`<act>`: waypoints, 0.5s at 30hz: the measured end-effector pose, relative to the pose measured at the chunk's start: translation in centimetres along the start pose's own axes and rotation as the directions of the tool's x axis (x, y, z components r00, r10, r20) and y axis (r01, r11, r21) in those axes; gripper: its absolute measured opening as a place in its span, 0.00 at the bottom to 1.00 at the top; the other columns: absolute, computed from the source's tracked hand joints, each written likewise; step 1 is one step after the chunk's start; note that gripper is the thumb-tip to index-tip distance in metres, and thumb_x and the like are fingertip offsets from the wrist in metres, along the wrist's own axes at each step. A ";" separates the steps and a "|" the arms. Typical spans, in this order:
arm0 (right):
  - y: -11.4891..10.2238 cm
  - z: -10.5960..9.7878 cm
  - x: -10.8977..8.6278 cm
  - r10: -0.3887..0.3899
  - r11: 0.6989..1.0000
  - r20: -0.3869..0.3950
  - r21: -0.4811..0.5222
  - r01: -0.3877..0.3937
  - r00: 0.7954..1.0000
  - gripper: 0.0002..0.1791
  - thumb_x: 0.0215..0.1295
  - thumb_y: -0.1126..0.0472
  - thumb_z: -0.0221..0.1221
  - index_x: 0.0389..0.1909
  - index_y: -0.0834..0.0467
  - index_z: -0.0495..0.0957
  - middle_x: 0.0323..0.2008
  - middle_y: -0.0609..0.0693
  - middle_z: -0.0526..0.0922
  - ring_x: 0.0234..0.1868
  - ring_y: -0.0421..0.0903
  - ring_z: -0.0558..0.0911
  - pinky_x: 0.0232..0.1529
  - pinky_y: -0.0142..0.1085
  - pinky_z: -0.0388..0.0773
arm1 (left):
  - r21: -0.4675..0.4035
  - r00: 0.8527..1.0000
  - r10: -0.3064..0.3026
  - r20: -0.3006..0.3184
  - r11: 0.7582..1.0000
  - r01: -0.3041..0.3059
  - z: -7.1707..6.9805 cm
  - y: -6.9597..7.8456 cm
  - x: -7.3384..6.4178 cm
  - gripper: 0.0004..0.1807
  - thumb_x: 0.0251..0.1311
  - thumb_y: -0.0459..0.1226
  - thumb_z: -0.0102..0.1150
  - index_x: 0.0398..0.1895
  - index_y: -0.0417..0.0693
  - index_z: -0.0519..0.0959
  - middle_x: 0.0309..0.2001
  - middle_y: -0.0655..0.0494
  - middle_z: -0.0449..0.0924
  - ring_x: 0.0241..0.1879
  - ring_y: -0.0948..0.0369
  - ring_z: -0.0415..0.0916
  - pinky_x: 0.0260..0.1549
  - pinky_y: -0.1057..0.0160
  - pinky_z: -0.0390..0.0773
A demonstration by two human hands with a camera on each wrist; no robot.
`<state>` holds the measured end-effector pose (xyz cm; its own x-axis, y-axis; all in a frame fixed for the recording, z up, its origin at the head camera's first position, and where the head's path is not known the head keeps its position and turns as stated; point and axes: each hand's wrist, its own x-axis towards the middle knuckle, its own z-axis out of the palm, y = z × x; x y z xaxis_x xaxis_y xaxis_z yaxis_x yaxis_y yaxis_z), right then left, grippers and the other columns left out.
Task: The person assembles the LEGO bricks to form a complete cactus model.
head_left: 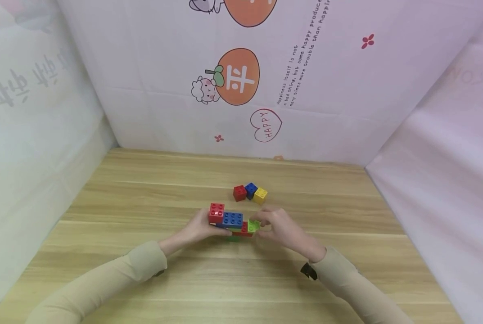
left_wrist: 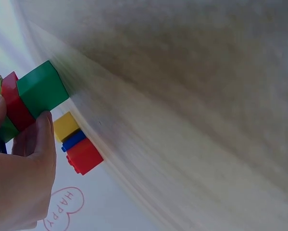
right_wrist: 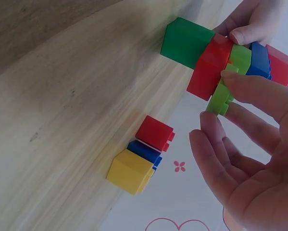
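A stepped stack of toy building bricks stands between the two hands: a dark green brick (right_wrist: 187, 41) at the bottom, then a red brick (right_wrist: 211, 67), a lime-green layer, a blue brick (head_left: 232, 219) and a red brick (head_left: 217, 211) on top. My left hand (head_left: 198, 226) grips the stack from the left, its thumb along the near side. From the right, my right hand (head_left: 285, 228) pinches a thin lime-green brick (right_wrist: 219, 97) between thumb and finger. That piece lies against the studded top of the lower red brick, at its right end.
Behind the stack, a loose red brick (head_left: 239, 193), blue brick (head_left: 251, 190) and yellow brick (head_left: 260, 195) sit close together on the wooden table (head_left: 152, 180). White printed cloth (head_left: 164, 112) walls the table at the back and both sides.
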<state>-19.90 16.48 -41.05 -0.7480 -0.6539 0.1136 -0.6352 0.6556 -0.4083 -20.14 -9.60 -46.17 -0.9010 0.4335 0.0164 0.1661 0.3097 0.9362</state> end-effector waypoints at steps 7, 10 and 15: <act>0.1 0.1 -0.2 -0.029 0.999 -0.025 -0.033 0.028 0.999 0.18 0.55 0.65 0.71 0.47 0.60 0.83 0.42 0.55 0.85 0.38 0.50 0.86 0.40 0.40 0.88 | 0.025 1.000 0.005 -0.001 1.000 -0.005 -0.1 0.2 -0.1 0.31 0.49 0.38 0.76 0.57 0.39 0.77 0.54 0.42 0.84 0.55 0.49 0.83 0.60 0.51 0.80; 0.2 0.1 -0.2 -0.040 0.998 -0.036 -0.040 0.038 0.999 0.17 0.55 0.65 0.71 0.47 0.60 0.83 0.41 0.54 0.85 0.39 0.50 0.86 0.40 0.40 0.87 | 0.019 1.000 -0.004 0.001 1.000 0.004 -0.2 0.2 -0.1 0.31 0.49 0.38 0.76 0.58 0.41 0.77 0.55 0.43 0.84 0.55 0.50 0.83 0.60 0.51 0.80; 0.4 -0.2 -0.2 -0.036 0.999 -0.075 -0.011 0.035 0.997 0.16 0.55 0.65 0.71 0.46 0.59 0.84 0.40 0.53 0.86 0.39 0.49 0.85 0.41 0.41 0.87 | 0.012 1.000 -0.013 0.005 1.000 0.013 -0.2 0.3 -0.2 0.31 0.49 0.38 0.76 0.57 0.42 0.78 0.55 0.44 0.84 0.55 0.50 0.83 0.60 0.51 0.80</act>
<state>-20.08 16.93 -41.08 -0.7370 -0.6468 0.1962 -0.6632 0.6362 -0.3942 -20.03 -9.78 -45.84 -0.9010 0.4339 0.0022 0.1592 0.3259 0.9319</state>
